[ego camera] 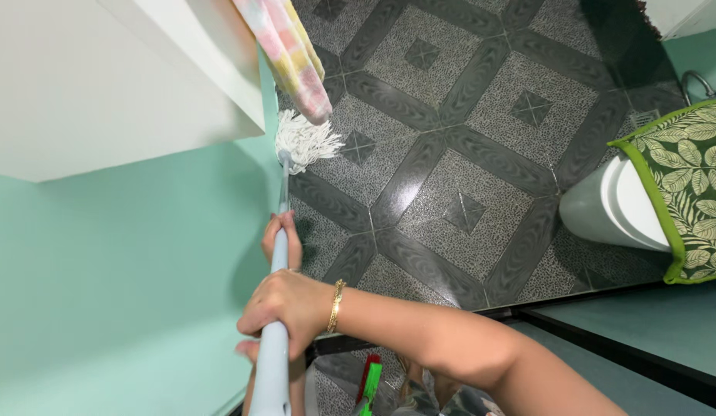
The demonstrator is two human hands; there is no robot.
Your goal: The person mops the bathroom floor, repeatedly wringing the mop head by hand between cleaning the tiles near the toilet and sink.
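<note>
Hands grip a pale blue mop handle (274,339) — the right hand (285,308), with a gold bracelet at the wrist, is wrapped tight around it, and the left hand (281,239) is closed on it further down toward the head. The white string mop head (305,141) rests on the patterned grey floor tiles (450,154), right at the foot of the green wall (127,262) — beneath a hanging pastel towel (292,54). Open tile stretches rightward to a white toilet (604,208) with a leaf-print cover (693,185).
</note>
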